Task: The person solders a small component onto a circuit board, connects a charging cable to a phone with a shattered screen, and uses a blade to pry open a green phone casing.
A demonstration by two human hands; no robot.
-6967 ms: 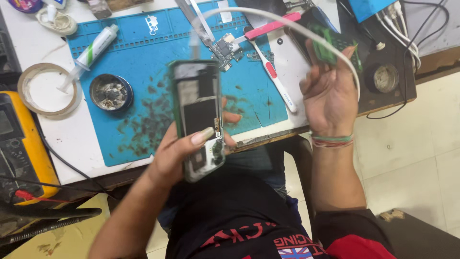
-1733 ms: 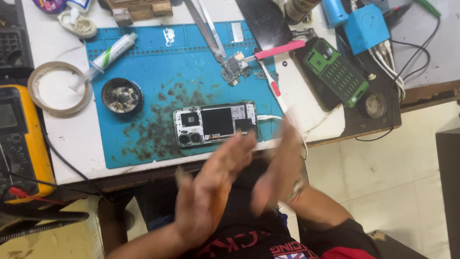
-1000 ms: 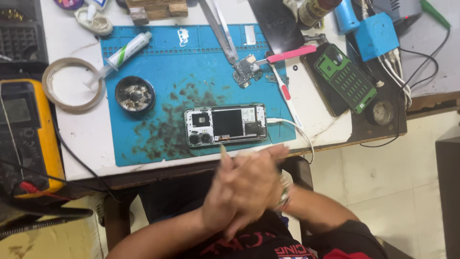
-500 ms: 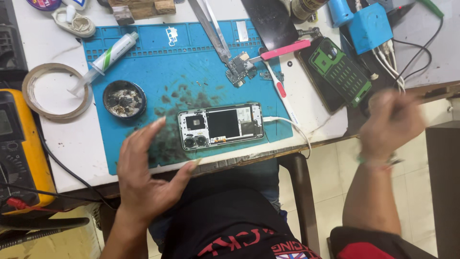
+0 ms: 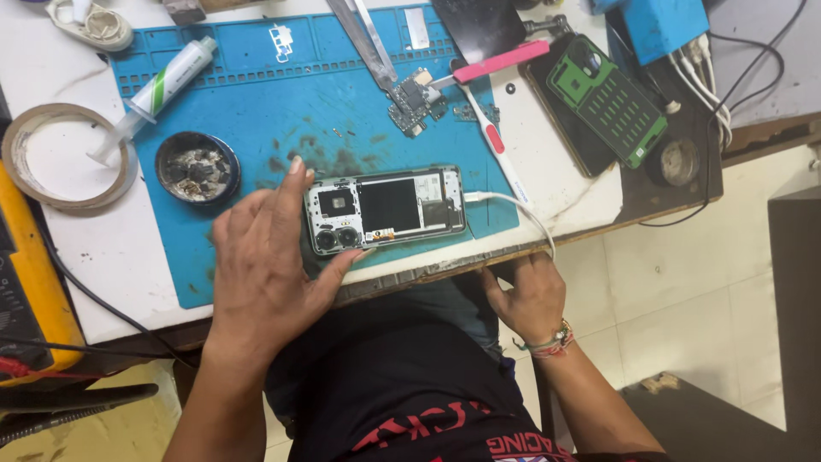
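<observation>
My right hand curls on the bench edge, holding nothing. My left hand lies spread flat on the blue mat, thumb touching the opened phone. White cable plugged in: a snag could drag it off.

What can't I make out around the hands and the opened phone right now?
- Head view: left hand covers the mat and the phone's left end under it.
- Right hand's fingertips vanish under the table edge; what they touch is hidden.
- Cable's far end is lost behind that hand.
- Yellow meter is cut off by the left edge.
- Phone's small parts are too small to identify.
</observation>
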